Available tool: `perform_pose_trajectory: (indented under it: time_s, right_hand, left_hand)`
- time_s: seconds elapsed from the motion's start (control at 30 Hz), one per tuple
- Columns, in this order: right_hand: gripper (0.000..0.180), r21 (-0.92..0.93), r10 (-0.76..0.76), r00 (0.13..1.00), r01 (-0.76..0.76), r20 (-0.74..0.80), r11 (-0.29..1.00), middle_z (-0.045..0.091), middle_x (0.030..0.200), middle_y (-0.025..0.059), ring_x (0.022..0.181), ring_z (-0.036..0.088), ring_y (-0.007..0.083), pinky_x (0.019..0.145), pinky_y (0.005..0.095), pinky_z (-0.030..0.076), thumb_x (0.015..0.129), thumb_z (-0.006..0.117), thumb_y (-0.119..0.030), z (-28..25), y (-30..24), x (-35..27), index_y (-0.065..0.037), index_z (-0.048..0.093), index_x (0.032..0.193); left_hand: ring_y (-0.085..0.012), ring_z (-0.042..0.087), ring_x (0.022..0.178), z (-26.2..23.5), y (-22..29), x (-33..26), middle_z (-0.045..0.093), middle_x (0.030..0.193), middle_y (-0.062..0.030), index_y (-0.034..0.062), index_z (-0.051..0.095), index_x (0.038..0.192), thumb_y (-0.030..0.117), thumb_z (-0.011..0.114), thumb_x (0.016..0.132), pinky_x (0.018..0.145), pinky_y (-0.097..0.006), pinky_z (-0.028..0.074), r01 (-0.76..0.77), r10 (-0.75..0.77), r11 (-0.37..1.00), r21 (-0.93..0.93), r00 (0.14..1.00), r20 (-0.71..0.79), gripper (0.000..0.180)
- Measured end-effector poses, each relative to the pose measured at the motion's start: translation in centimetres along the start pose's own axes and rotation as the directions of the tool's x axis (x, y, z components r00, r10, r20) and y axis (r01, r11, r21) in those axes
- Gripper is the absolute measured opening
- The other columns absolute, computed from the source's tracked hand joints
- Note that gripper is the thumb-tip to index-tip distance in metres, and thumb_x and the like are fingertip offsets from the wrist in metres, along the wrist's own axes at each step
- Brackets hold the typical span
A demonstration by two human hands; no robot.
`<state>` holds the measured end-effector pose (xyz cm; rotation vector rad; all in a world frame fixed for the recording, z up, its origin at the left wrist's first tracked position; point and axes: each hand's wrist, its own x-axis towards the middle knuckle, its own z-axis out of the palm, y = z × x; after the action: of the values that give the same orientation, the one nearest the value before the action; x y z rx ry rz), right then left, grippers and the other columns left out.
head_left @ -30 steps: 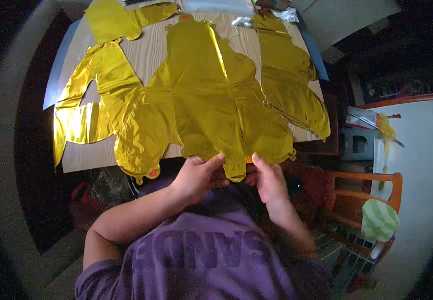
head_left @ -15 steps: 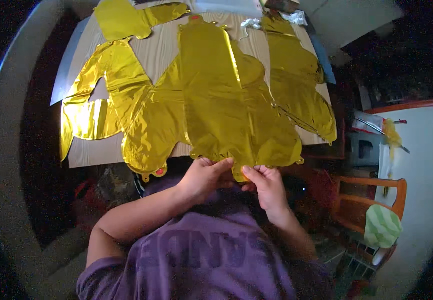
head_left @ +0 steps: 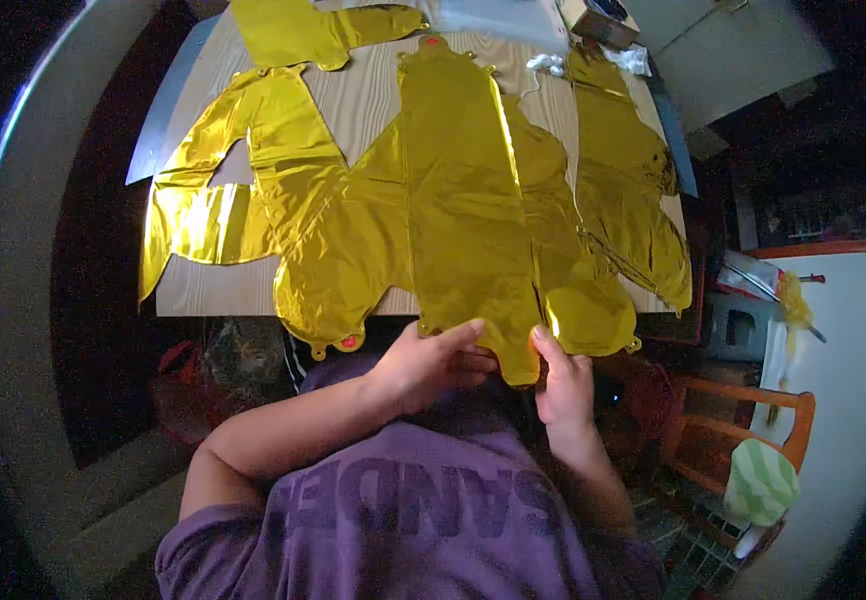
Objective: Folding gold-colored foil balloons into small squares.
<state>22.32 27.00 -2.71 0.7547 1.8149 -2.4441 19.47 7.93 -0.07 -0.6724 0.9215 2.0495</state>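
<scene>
A flat, uninflated gold foil balloon (head_left: 468,200) lies across the table, and its near end hangs past the front edge. My left hand (head_left: 433,362) pinches that near edge, thumb on top and fingers curled beneath. A little to the right, my right hand (head_left: 565,380) grips the same foil beside a rounded flap that droops between the two hands. Small tabs stick out along the foil's rim, and a red spot (head_left: 349,341) shows on the left lobe. My lower fingertips are partly hidden under the foil.
More gold foil (head_left: 323,35) lies at the far left of the wood-grain table (head_left: 203,290), and another sheet (head_left: 613,170) at the right. Crumpled white tissue (head_left: 545,65) and a box (head_left: 598,22) sit at the back. A wooden chair (head_left: 738,395) with a green-striped bag (head_left: 761,482) stands right.
My hands have moved slightly apart along the foil's near edge. The near flap between them, bunched before, now hangs flatter and lower. The whole view has shifted a little.
</scene>
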Motion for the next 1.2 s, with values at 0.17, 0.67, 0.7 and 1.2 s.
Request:
perform_pose_trajectory:
  time_s: [0.17,0.67,0.7,1.2]
  right_hand:
    - [0.036,-0.068,-0.023,0.999,0.025,0.028,0.997,0.064,0.122,0.0065,0.11,0.059,0.0183,0.098,0.0346,0.045,0.09,0.069,-0.012,0.2,-0.1,-0.1,0.002,0.06,0.123]
    - [0.029,-0.099,-0.039,0.998,0.035,-0.045,0.994,0.066,0.111,0.0072,0.101,0.061,0.0159,0.089,0.0321,0.048,0.093,0.067,-0.015,1.9,-0.4,0.1,0.003,0.063,0.115]
    - [0.03,-0.206,0.027,0.997,-0.041,-0.07,0.978,0.066,0.113,0.0084,0.102,0.061,0.0175,0.091,0.0336,0.048,0.094,0.066,-0.014,2.0,-0.8,0.2,0.003,0.062,0.117]
    - [0.036,-0.019,0.062,0.993,-0.064,-0.104,0.998,0.07,0.098,0.0103,0.068,0.069,0.0195,0.06,0.0295,0.055,0.095,0.061,-0.029,0.9,-3.0,1.1,0.0,0.061,0.118]
  left_hand:
    - [-0.0277,0.069,0.091,-1.1,0.0,0.2,0.066,0.104,-0.0159,0.0008,0.051,0.122,0.023,0.059,0.1,0.077,-0.041,0.058,-0.014,0.015,0.998,-0.06,1.0,0.017,0.032]
    - [-0.0282,0.069,0.073,-0.9,6.8,-5.5,0.072,0.093,-0.0117,0.0017,0.07,0.105,0.037,0.062,0.096,0.071,-0.037,0.055,-0.165,0.08,0.315,0.935,0.986,0.147,0.037]
    - [-0.0291,0.068,0.077,-0.3,7.9,-5.3,0.071,0.094,-0.0116,0.0029,0.07,0.106,0.035,0.065,0.094,0.074,-0.038,0.055,-0.265,0.275,0.092,0.96,0.933,0.231,0.034]
    - [-0.0341,0.051,0.12,-1.2,10.4,5.1,0.056,0.121,-0.0124,0.0106,0.061,0.114,0.033,0.074,0.078,0.101,-0.048,0.041,-0.309,0.453,-0.728,0.612,0.452,0.768,0.044]
